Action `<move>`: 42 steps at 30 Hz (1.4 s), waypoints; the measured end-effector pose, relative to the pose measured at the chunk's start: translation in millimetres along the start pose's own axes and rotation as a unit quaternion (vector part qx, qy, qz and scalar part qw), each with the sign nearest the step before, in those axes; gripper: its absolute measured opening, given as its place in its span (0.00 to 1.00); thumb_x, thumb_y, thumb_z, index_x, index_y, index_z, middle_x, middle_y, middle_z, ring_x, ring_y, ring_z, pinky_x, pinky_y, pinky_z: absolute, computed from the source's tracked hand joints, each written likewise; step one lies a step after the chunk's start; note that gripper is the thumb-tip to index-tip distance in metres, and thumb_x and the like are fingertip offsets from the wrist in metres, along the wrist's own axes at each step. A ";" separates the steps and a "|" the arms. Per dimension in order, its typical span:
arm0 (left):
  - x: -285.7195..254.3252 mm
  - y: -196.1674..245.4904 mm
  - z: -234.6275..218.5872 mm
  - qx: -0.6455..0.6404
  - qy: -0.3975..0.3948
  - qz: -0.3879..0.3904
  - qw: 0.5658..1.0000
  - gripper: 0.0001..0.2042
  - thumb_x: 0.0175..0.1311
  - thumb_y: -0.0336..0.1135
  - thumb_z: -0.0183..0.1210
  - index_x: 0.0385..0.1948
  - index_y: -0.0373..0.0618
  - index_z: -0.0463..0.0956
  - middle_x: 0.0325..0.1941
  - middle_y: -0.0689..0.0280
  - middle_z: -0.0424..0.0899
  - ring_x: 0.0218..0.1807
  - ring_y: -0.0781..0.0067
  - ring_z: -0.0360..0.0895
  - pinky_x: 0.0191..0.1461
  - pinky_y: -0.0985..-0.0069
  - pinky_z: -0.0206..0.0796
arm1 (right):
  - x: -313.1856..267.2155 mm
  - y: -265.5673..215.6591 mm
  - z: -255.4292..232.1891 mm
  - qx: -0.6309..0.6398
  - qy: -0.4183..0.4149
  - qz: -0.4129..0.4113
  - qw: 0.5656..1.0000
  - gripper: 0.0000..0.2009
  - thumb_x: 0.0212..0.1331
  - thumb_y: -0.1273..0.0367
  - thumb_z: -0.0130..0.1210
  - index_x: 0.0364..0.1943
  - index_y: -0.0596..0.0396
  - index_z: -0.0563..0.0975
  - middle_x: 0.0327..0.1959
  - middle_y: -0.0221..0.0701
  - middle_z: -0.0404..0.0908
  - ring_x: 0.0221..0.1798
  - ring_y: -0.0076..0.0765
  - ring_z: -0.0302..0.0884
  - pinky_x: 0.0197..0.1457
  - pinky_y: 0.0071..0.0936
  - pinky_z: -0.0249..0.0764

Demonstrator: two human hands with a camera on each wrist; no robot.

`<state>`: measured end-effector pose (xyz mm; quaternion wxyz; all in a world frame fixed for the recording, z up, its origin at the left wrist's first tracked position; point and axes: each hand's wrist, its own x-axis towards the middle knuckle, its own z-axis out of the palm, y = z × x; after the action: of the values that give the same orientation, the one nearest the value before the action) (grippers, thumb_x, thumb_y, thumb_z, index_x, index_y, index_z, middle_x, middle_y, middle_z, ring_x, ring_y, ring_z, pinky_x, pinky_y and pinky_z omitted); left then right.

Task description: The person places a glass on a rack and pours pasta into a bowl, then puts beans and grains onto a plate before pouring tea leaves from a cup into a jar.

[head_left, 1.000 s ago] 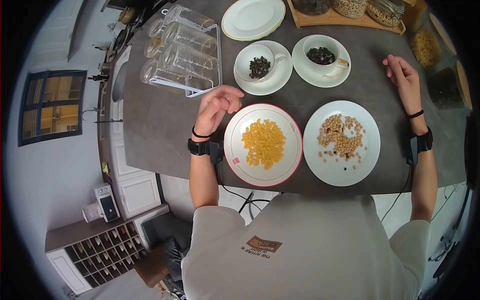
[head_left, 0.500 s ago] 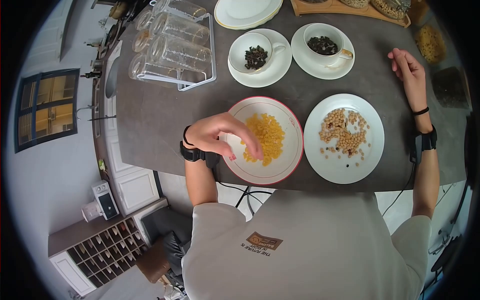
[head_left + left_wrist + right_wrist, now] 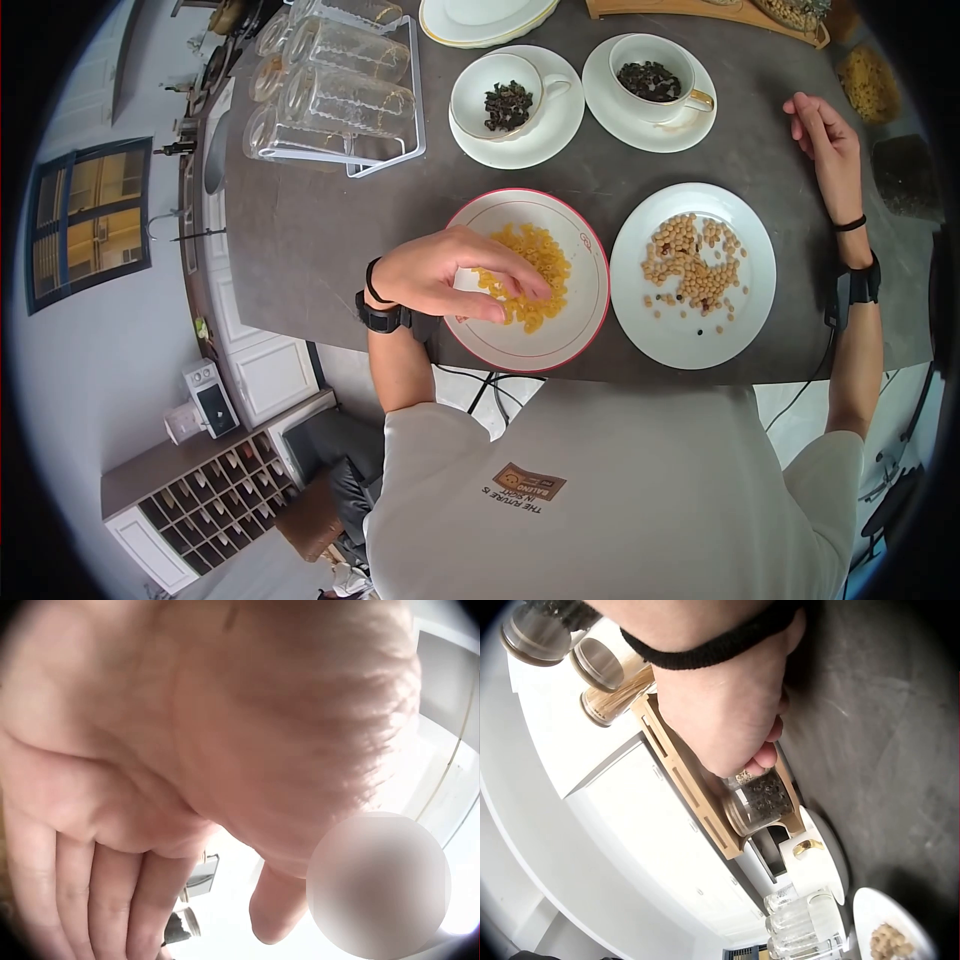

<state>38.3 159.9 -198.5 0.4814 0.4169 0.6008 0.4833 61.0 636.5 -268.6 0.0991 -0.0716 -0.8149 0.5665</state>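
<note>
In the head view my left hand hovers palm down over the red-rimmed white plate. Its fingers reach across a pile of small yellow macaroni, hiding part of it. Straight fingers and the thumb, spread apart with nothing between them, show in the left wrist view. Beside that plate stands a plain white plate with a heap of pale beans and a few dark ones. At the far right my right hand rests on the table, fingers loosely curled and holding nothing.
Two white cups, a left cup and a right cup, hold dark dried leaves on saucers. A rack of glasses stands back left, near a stacked plate. A wooden jar stand and jars line the back right.
My left hand has moved from the plate's upper left edge down and right, over the macaroni, and its fingers have straightened. The right hand stays resting on the table.
</note>
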 end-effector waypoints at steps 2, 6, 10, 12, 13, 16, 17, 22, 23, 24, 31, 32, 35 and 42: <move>0.8 -0.7 1.1 0.003 0.001 -0.017 1.000 0.24 0.66 0.40 0.67 0.59 0.34 0.78 0.57 0.55 0.86 0.53 0.62 0.85 0.58 0.67 0.76 | -0.1 -1.1 -0.1 -0.001 0.000 0.001 1.000 0.15 0.74 0.56 0.55 0.41 0.51 0.85 0.25 0.14 0.72 0.28 0.09 0.60 0.30 0.12 0.54; 0.2 -1.7 1.2 0.008 0.000 -0.033 0.999 0.31 0.65 0.50 0.67 0.61 0.32 0.76 0.60 0.53 0.84 0.54 0.60 0.85 0.58 0.65 0.77 | -1.7 -2.5 0.8 0.011 -0.003 0.004 1.000 0.15 0.75 0.57 0.55 0.40 0.51 0.85 0.25 0.14 0.72 0.28 0.09 0.60 0.30 0.12 0.55; 1.9 2.4 2.1 0.009 0.007 -0.015 1.000 0.26 0.66 0.38 0.68 0.63 0.36 0.76 0.60 0.56 0.84 0.52 0.62 0.84 0.57 0.67 0.77 | -2.1 -10.1 1.6 0.025 -0.006 0.003 1.000 0.14 0.75 0.58 0.54 0.39 0.53 0.84 0.25 0.15 0.72 0.28 0.09 0.61 0.30 0.13 0.55; 2.0 0.0 2.9 -0.027 0.017 0.012 0.999 0.28 0.65 0.40 0.68 0.63 0.34 0.75 0.60 0.55 0.84 0.51 0.62 0.85 0.56 0.67 0.78 | -2.6 -9.3 1.8 0.031 -0.010 0.005 0.999 0.14 0.75 0.59 0.54 0.39 0.54 0.84 0.24 0.15 0.72 0.28 0.09 0.61 0.29 0.13 0.55; 0.9 -0.4 1.9 -0.044 0.023 0.024 0.998 0.29 0.65 0.41 0.68 0.63 0.32 0.74 0.59 0.55 0.84 0.51 0.61 0.85 0.55 0.67 0.78 | -2.7 -9.5 1.4 0.027 -0.011 0.008 1.000 0.14 0.75 0.59 0.54 0.39 0.54 0.84 0.24 0.15 0.72 0.27 0.09 0.61 0.29 0.13 0.55; -2.9 1.5 -5.6 -0.081 0.062 0.069 0.992 0.29 0.67 0.47 0.66 0.59 0.28 0.75 0.57 0.50 0.84 0.48 0.60 0.85 0.50 0.69 0.79 | -1.5 -9.9 1.2 0.024 -0.012 0.013 1.000 0.14 0.75 0.59 0.54 0.39 0.54 0.84 0.24 0.15 0.72 0.27 0.10 0.61 0.30 0.13 0.55; -5.4 -0.4 -6.7 -0.093 0.102 0.076 0.987 0.29 0.68 0.49 0.64 0.58 0.27 0.75 0.56 0.48 0.84 0.46 0.61 0.85 0.48 0.70 0.78 | -1.7 -9.8 1.5 0.026 -0.011 0.012 1.000 0.14 0.75 0.59 0.54 0.39 0.54 0.84 0.24 0.15 0.72 0.27 0.10 0.61 0.30 0.13 0.56; -12.3 -21.3 -12.2 -0.105 0.265 0.127 0.950 0.31 0.73 0.56 0.55 0.52 0.27 0.75 0.47 0.47 0.85 0.40 0.67 0.83 0.42 0.73 0.72 | -1.9 -8.1 2.1 0.019 -0.010 -0.002 1.000 0.15 0.75 0.58 0.54 0.38 0.53 0.84 0.24 0.15 0.72 0.27 0.10 0.60 0.30 0.13 0.55; -13.2 -23.3 -13.8 -0.107 0.285 0.140 0.942 0.31 0.74 0.57 0.54 0.52 0.27 0.75 0.46 0.48 0.85 0.39 0.67 0.82 0.42 0.73 0.72 | -1.7 -7.4 1.3 0.016 -0.009 0.001 1.000 0.15 0.75 0.58 0.54 0.38 0.53 0.84 0.24 0.14 0.72 0.27 0.10 0.61 0.30 0.13 0.56; -11.4 -22.4 -12.7 -0.094 0.315 0.141 0.934 0.32 0.74 0.59 0.52 0.51 0.28 0.75 0.40 0.53 0.83 0.36 0.70 0.78 0.42 0.75 0.69 | -1.8 -7.2 0.9 0.013 -0.007 0.004 1.000 0.15 0.75 0.58 0.54 0.39 0.53 0.84 0.24 0.14 0.72 0.27 0.10 0.61 0.30 0.13 0.56; -15.1 -37.9 -22.9 -0.091 0.353 0.140 0.921 0.33 0.73 0.61 0.52 0.48 0.28 0.75 0.31 0.64 0.75 0.30 0.77 0.69 0.37 0.78 0.60 | -2.6 -8.1 1.3 0.016 -0.011 0.001 1.000 0.15 0.75 0.57 0.55 0.39 0.53 0.84 0.24 0.15 0.72 0.27 0.09 0.61 0.30 0.13 0.57; -15.0 -38.9 -21.5 -0.101 0.357 0.127 0.920 0.34 0.73 0.62 0.52 0.48 0.28 0.75 0.29 0.66 0.73 0.30 0.78 0.67 0.36 0.79 0.58 | -1.2 -5.2 0.6 0.015 -0.012 0.001 1.000 0.15 0.75 0.57 0.55 0.39 0.53 0.84 0.24 0.15 0.72 0.27 0.09 0.62 0.30 0.13 0.57; -15.0 -41.7 -20.7 -0.105 0.360 0.113 0.920 0.33 0.73 0.62 0.52 0.48 0.28 0.75 0.30 0.66 0.73 0.30 0.78 0.67 0.36 0.79 0.57 | -0.3 -1.5 -1.0 0.016 -0.015 -0.005 1.000 0.15 0.75 0.57 0.55 0.39 0.53 0.85 0.24 0.15 0.73 0.28 0.09 0.63 0.31 0.13 0.57; -13.7 -41.6 -24.1 -0.104 0.330 0.126 0.930 0.30 0.75 0.60 0.49 0.49 0.34 0.75 0.29 0.70 0.65 0.30 0.78 0.59 0.35 0.76 0.52 | -0.3 -2.4 -2.3 0.012 -0.027 -0.021 0.999 0.15 0.74 0.57 0.55 0.41 0.54 0.85 0.24 0.15 0.74 0.28 0.09 0.64 0.31 0.13 0.59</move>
<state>15.7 134.6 -235.3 0.2317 0.2539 0.6148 0.7099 61.8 637.7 -265.6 0.0902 -0.0382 -0.8120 0.5754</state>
